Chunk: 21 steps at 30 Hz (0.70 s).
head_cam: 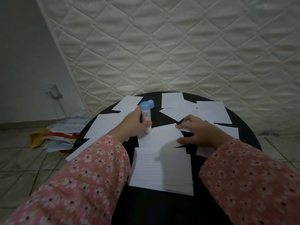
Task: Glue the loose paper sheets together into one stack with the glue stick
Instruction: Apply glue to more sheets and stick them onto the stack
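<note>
My left hand (pixel 132 123) grips a white glue stick (pixel 145 116) with a blue end, held upright with its lower tip down on a white sheet (pixel 159 135) in the middle of the round black table (pixel 248 135). A blue cap (pixel 151 103) lies just behind the stick. My right hand (pixel 197 131) rests on that sheet's right edge, fingers spread and pressing it down. A stack of lined sheets (pixel 162 169) lies nearer to me, partly under that sheet. Several loose white sheets (pixel 211 111) are scattered over the far and left parts of the table.
A quilted white mattress (pixel 178 46) leans against the wall behind the table. On the tiled floor to the left lies a pile of papers and packets (pixel 65 132). A wall socket with a cable (pixel 52 91) sits on the left wall.
</note>
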Each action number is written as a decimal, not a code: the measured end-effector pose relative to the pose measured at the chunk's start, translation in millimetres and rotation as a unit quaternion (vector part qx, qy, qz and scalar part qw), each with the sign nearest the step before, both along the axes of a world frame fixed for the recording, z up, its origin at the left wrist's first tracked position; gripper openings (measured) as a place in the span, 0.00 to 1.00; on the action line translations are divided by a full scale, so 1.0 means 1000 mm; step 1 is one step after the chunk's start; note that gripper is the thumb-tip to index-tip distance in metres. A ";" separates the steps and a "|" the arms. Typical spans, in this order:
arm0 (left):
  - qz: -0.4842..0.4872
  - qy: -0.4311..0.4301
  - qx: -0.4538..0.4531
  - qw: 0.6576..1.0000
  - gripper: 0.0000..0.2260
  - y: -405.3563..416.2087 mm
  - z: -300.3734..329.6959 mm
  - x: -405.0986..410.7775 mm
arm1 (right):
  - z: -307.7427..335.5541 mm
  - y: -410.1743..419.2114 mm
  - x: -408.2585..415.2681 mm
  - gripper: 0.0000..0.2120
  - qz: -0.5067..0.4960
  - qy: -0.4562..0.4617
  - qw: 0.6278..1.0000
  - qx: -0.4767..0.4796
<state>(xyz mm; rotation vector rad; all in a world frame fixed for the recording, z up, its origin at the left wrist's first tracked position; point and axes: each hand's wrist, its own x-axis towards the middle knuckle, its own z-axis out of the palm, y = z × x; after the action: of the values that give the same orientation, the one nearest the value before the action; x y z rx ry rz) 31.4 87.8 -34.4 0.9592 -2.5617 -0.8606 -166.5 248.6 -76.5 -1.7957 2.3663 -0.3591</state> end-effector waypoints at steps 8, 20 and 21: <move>0.023 -0.001 -0.009 1.000 0.26 -0.012 -0.005 0.014 | -0.002 -0.001 -0.003 0.32 0.000 0.000 1.000 0.009; 0.105 0.344 0.218 0.908 0.06 -0.038 -0.012 0.035 | 0.001 -0.004 -0.004 0.35 0.001 0.003 0.999 0.047; 0.118 0.384 0.237 0.885 0.06 -0.042 -0.009 0.037 | 0.002 -0.004 -0.004 0.36 -0.001 0.004 0.999 0.050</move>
<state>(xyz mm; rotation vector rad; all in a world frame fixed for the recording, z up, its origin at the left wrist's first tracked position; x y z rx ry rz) 68.9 45.6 -43.3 0.7920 -1.5584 -1.4653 -170.2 244.2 -74.3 -1.7540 2.3466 -0.2311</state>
